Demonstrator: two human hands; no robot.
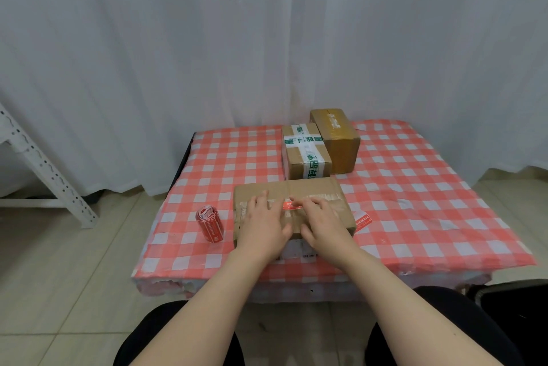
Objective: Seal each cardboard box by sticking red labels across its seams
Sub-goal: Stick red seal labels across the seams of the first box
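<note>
Both hands rest on top of the flat cardboard box (314,189). The left hand (262,218) lies spread with straight fingers and grips nothing. The right hand (321,221) is also flat, its fingertips (296,202) pressing on a red label (292,206). The label sits between the two hands, on the clear-taped seam that runs across the lid. Only part of it shows, since the right fingers cover one end.

The label looks thin and limp. It would probably curl or stick to itself if lifted, so it is best held by one free end and smoothed down from the middle outward. The box seems light and fairly stiff, though its lid may give a little under pressure, so a flat palm steadies it better than a pinch. It could also slide on the glossy checked tablecloth (415,202).

Just left of the left hand stands the roll of red labels (209,224), apart from the box. To the right of the right hand, a loose red strip (363,221) pokes out from beside the box's corner. Whether it is a label or only backing, I cannot tell. Beyond the fingertips wait a box with green-printed tape (305,155) and a darker brown box (341,146), side by side. Neither shows any red label. Farther back hangs a white curtain (178,54), with a white metal rack (38,158) far off to the left.
</note>
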